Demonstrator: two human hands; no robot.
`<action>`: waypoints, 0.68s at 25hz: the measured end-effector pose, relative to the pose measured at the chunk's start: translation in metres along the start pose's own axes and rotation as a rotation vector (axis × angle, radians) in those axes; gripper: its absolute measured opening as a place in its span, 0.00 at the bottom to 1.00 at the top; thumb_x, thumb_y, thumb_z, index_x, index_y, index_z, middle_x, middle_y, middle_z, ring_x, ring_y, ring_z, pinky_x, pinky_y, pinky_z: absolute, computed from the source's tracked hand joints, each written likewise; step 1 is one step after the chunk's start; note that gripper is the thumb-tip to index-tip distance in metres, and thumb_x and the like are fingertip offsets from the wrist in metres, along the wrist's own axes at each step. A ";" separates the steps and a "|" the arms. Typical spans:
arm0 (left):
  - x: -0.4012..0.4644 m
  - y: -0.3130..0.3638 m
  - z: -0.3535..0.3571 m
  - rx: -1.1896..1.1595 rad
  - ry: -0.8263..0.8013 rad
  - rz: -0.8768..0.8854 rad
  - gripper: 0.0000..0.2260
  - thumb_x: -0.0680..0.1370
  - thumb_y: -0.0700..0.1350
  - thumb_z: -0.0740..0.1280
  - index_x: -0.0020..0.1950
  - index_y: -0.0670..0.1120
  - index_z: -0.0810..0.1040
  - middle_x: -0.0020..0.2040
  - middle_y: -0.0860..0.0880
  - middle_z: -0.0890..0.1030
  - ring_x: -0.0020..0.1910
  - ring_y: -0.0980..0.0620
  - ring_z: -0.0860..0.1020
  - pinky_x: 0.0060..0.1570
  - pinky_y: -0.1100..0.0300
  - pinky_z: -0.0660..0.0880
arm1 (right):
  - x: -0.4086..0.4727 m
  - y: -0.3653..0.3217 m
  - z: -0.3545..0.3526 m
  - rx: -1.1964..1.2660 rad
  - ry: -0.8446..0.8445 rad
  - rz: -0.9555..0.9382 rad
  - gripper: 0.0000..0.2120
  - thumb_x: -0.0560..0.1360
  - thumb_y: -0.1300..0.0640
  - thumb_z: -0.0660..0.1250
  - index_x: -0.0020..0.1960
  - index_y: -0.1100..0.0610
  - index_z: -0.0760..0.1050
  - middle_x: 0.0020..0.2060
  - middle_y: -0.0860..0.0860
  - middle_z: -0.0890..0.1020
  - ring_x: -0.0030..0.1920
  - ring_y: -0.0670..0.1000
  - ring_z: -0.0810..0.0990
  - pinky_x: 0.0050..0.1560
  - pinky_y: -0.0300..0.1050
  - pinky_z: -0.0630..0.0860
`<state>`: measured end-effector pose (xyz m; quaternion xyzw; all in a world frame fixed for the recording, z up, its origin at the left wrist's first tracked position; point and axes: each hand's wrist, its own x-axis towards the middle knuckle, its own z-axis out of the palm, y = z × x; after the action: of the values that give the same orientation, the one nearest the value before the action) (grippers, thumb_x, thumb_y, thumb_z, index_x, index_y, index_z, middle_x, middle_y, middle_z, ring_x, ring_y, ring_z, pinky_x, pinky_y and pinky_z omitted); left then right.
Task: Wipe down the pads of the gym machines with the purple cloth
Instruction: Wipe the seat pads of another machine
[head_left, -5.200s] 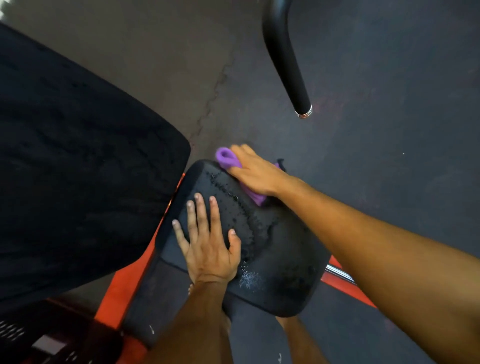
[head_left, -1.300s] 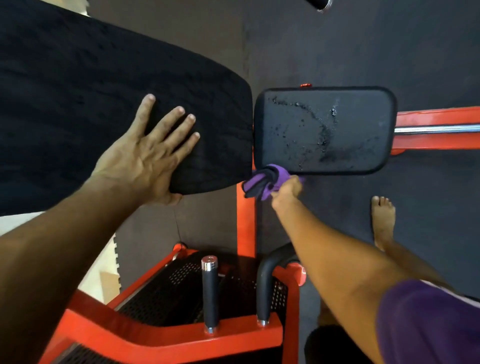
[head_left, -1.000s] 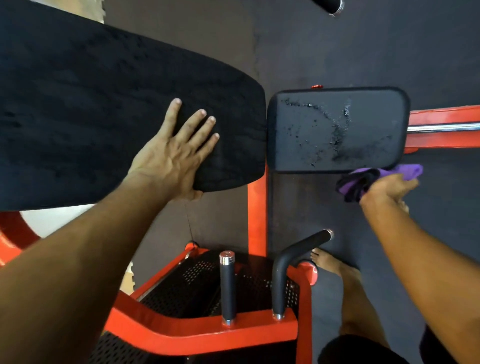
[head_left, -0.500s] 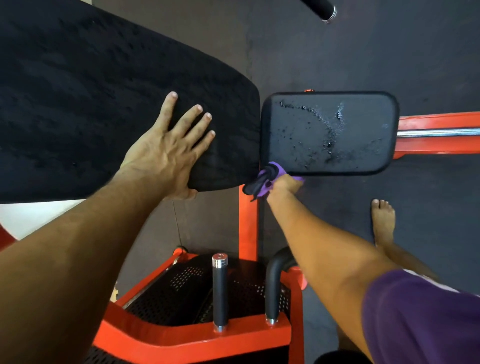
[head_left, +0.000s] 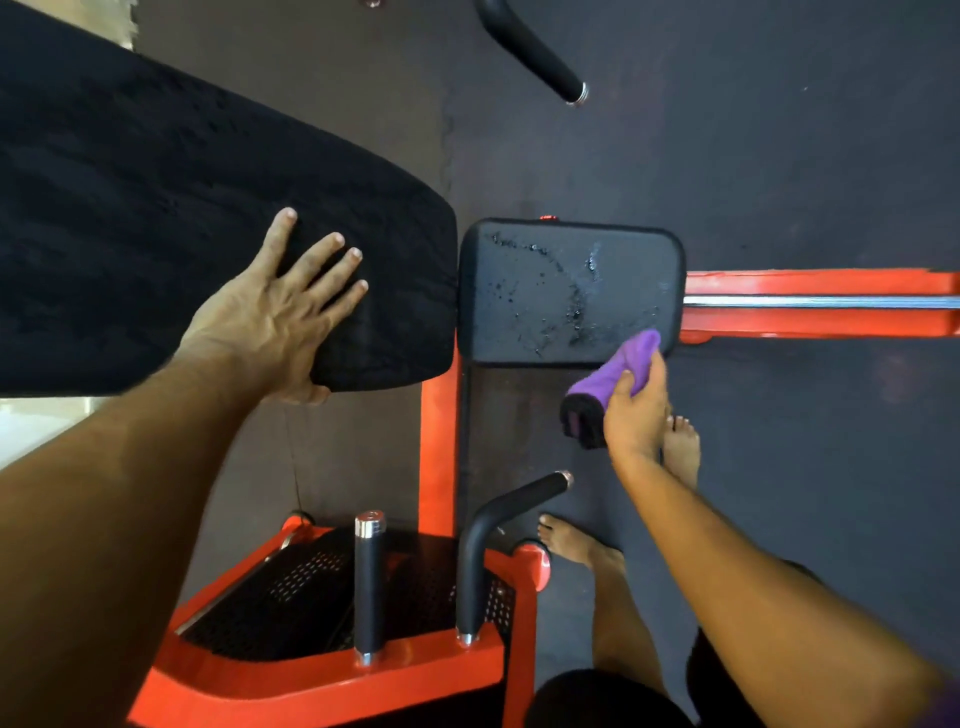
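Observation:
A small black seat pad (head_left: 561, 280) with wet streaks and droplets sits mid-frame on an orange frame. My right hand (head_left: 636, 410) grips the folded purple cloth (head_left: 615, 371), whose tip touches the pad's near right edge. A large black back pad (head_left: 182, 208) fills the upper left. My left hand (head_left: 275, 322) rests flat on its near right corner, fingers spread and straight.
An orange rail with a steel bar (head_left: 821, 301) runs right from the seat pad. Two black handles (head_left: 369, 587) (head_left: 498, 525) rise from the orange perforated base (head_left: 332, 597) below. Another black handle (head_left: 540, 52) hangs at the top. My bare feet (head_left: 680, 452) stand on the dark floor.
My right hand has carried the cloth from the seat pad's near left corner to its near right edge. My left hand stays pressed on the back pad.

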<state>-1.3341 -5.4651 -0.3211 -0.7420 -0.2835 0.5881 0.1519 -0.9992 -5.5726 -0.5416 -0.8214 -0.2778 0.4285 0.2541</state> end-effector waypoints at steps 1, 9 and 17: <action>0.001 -0.001 -0.002 0.001 -0.005 -0.003 0.51 0.74 0.79 0.42 0.82 0.44 0.32 0.82 0.37 0.33 0.82 0.36 0.35 0.72 0.25 0.37 | 0.005 -0.020 -0.017 -0.043 -0.023 -0.187 0.26 0.81 0.65 0.59 0.78 0.56 0.65 0.71 0.53 0.75 0.68 0.51 0.73 0.65 0.31 0.65; 0.004 0.001 0.003 0.021 -0.016 0.004 0.50 0.75 0.78 0.43 0.82 0.43 0.30 0.81 0.36 0.31 0.81 0.34 0.34 0.71 0.25 0.36 | 0.157 -0.062 0.005 -1.233 -0.285 -0.871 0.33 0.77 0.37 0.60 0.80 0.43 0.58 0.78 0.57 0.61 0.77 0.69 0.57 0.66 0.82 0.54; 0.005 -0.001 -0.001 -0.002 -0.010 0.021 0.49 0.76 0.76 0.42 0.82 0.42 0.31 0.81 0.35 0.31 0.81 0.34 0.35 0.71 0.24 0.36 | 0.112 0.026 -0.054 -1.263 -0.438 -1.139 0.44 0.70 0.48 0.78 0.80 0.47 0.61 0.77 0.57 0.64 0.75 0.69 0.62 0.66 0.75 0.63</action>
<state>-1.3329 -5.4611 -0.3242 -0.7422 -0.2773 0.5930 0.1436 -0.8936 -5.5257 -0.5946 -0.4443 -0.8733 0.1505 -0.1318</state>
